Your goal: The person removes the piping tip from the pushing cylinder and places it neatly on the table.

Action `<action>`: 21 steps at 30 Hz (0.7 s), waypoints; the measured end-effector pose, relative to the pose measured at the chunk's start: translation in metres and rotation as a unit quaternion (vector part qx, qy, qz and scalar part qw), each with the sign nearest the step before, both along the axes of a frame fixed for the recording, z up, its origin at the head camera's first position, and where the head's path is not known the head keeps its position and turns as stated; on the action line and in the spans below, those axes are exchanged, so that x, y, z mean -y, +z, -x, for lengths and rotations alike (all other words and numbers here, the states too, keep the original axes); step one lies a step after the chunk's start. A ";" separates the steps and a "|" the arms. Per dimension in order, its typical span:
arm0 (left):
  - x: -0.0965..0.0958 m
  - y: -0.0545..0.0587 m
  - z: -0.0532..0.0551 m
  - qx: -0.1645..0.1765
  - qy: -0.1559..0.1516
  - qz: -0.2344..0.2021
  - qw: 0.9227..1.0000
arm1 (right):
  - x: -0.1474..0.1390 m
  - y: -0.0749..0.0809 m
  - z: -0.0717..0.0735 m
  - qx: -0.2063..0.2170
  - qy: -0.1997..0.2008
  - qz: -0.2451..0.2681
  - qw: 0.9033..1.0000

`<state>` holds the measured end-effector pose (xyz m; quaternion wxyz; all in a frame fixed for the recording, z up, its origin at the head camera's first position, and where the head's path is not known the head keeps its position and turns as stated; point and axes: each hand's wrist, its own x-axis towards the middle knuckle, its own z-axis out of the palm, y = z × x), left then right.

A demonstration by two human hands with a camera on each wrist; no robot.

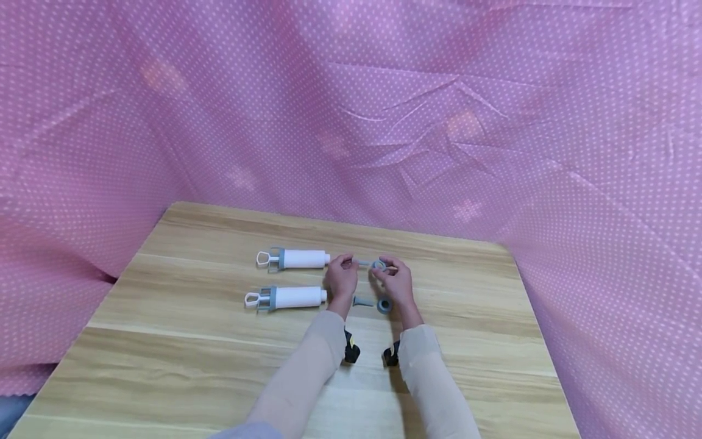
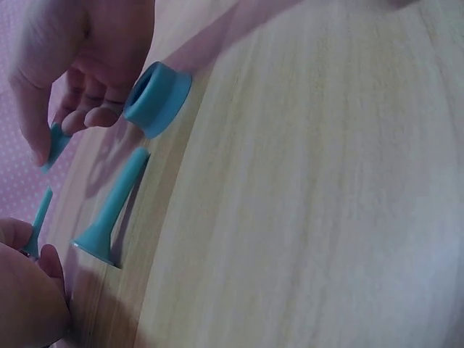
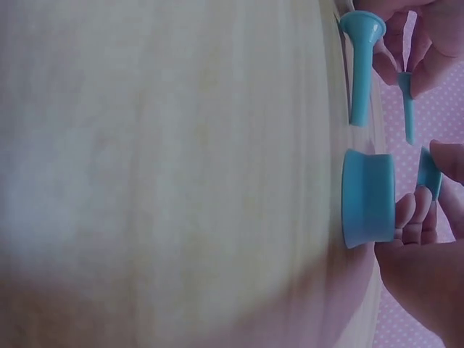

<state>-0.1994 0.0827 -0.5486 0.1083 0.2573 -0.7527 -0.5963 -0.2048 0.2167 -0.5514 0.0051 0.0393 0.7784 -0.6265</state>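
Observation:
My left hand (image 1: 342,279) pinches a slim blue-green nozzle (image 3: 407,109) by its wide end, its narrow tube pointing right. Facing it, my right hand (image 1: 399,283) grips a blue-green ring cap (image 3: 428,174) between thumb and fingers. A short gap separates nozzle and cap. Nearer to me, a second flared nozzle (image 2: 116,210) lies on its side on the wooden table. Just right of its narrow end sits another ring cap (image 2: 159,98), close below my right hand's fingers in the right wrist view.
Two white syringe-like barrels with looped plunger handles, a far barrel (image 1: 304,259) and a near barrel (image 1: 298,297), lie left of my left hand. Pink dotted cloth (image 1: 351,152) hangs around the wooden table (image 1: 219,360). Black wrist cameras sit under both sleeves.

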 end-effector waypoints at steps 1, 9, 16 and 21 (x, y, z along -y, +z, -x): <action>0.000 -0.001 0.000 0.001 0.001 0.002 1.000 | 0.000 -0.001 0.000 0.000 -0.001 -0.001 1.000; -0.003 -0.004 0.000 -0.006 0.000 0.013 1.000 | 0.001 -0.007 0.003 0.009 -0.008 -0.004 1.000; -0.003 -0.009 0.004 -0.016 0.003 0.026 1.000 | 0.002 -0.008 0.008 0.035 -0.014 -0.018 0.999; -0.003 -0.009 0.005 -0.013 -0.001 0.041 0.999 | 0.003 -0.007 0.011 0.049 -0.012 -0.025 0.998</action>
